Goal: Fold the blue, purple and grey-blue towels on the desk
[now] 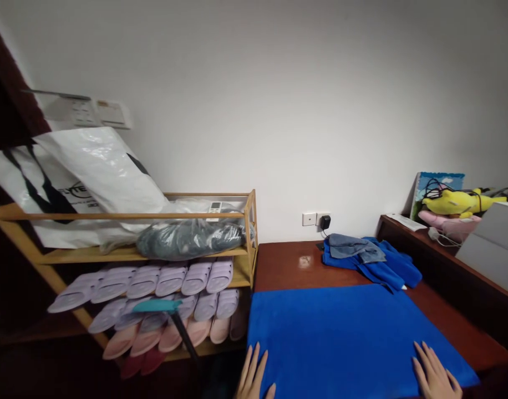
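A blue cloth (341,332) lies spread flat over the front part of the reddish-brown desk (279,266). At the cloth's left edge my left hand (254,377) rests with its fingers stretched out. My right hand (436,371) lies on the cloth near its right side, fingers extended and slightly apart. Neither hand holds anything. Behind the spread cloth sits a crumpled blue cloth (395,266), with a grey cloth (356,247) bunched on top of it. The lower parts of both hands are cut off by the frame's bottom edge.
Left of the desk stands a wooden rack (254,233) holding purple slippers (171,277), pink slippers (171,335) and white bags (100,166). A teal-headed tool (158,305) leans before it. A black plug (325,221) sits in the wall. The raised right ledge bears a yellow plush toy (453,203).
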The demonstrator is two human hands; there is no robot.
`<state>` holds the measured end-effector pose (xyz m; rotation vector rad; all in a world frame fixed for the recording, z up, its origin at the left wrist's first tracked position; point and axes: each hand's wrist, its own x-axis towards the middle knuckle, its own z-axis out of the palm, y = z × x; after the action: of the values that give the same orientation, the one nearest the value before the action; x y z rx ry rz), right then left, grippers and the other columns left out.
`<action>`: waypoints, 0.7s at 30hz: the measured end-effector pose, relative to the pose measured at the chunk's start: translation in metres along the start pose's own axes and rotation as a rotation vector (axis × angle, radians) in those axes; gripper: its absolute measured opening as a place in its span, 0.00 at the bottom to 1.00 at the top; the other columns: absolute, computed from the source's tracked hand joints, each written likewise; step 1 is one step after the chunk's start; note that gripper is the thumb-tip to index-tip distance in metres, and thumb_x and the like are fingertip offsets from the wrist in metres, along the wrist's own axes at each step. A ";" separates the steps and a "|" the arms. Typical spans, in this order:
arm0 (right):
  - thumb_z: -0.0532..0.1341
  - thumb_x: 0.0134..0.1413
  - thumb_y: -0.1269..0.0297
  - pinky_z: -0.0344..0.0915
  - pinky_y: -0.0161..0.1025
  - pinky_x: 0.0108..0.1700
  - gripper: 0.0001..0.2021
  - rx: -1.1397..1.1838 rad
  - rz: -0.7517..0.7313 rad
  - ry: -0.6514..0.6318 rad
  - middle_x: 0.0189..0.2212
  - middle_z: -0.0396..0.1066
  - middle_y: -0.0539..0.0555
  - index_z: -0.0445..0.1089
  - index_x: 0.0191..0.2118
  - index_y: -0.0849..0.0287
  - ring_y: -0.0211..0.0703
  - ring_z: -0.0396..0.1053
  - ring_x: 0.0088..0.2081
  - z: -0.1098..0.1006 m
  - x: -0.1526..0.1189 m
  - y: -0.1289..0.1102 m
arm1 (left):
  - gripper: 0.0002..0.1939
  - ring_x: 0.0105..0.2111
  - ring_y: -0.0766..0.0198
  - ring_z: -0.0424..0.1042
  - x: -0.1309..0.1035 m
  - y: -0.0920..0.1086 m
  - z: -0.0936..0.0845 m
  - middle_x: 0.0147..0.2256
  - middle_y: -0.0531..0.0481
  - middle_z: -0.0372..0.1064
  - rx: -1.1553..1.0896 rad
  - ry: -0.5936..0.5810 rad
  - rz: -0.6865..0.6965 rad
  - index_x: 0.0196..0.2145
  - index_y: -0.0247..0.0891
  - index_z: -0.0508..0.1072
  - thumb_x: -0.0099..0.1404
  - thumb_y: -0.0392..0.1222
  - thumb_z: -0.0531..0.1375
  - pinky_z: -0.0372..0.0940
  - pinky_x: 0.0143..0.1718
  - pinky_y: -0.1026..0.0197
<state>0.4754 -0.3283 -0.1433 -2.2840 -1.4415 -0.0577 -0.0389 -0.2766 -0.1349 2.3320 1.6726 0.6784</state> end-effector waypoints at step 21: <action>0.49 0.61 0.53 0.53 0.50 0.59 0.27 -0.014 -0.550 0.007 0.65 0.46 0.52 0.44 0.64 0.43 0.49 0.48 0.63 -0.018 -0.050 -0.131 | 0.29 0.64 0.53 0.41 0.004 0.035 -0.044 0.65 0.54 0.38 0.109 0.047 0.026 0.64 0.50 0.45 0.66 0.46 0.47 0.43 0.62 0.41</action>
<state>0.3428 -0.3302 -0.0955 -1.8282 -2.0247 -0.2395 -0.0291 -0.2900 -0.0805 2.4343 1.7439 0.6673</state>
